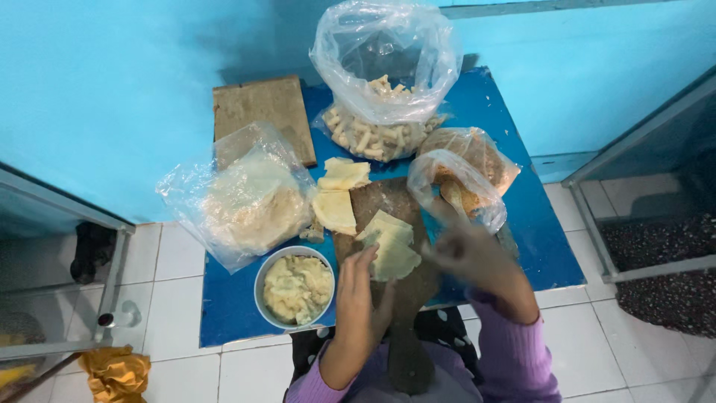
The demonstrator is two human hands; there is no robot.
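Dough sheet (393, 257) on board (388, 201); left hand (356, 287) fingers touching edge.

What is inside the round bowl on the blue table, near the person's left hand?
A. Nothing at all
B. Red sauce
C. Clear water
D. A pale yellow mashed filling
D: the bowl is filled with a lumpy, pale yellow mash, just beside the left hand.
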